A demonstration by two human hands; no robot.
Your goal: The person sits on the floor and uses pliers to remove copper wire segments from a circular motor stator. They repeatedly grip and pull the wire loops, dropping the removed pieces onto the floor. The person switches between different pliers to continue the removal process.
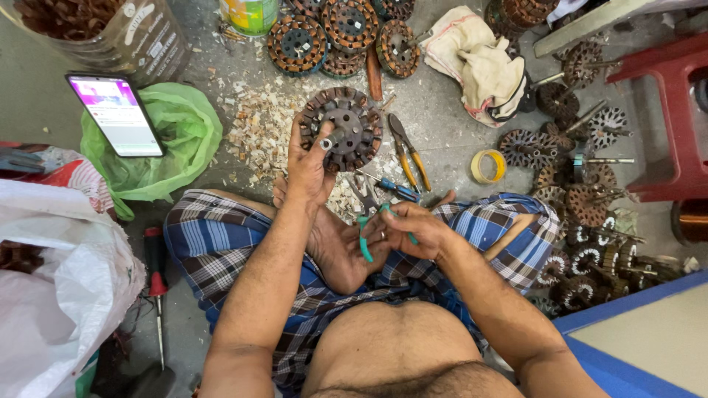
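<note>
Left hand (308, 163) clamped on stator (343, 129) shaft above floor (442, 110), right hand (409, 228) closed around green-handled pliers (365, 221) over lap; risk: jaws likely nicking windings should stator tilt.

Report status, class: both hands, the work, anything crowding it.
Left hand gripping wound stator by its shaft. Right hand shut on green-handled pliers. Orange-handled pliers and blue screwdriver lie close beside.

torso bare | arms unsleeved | blue-white checked wrap (214, 243) over legs
</note>
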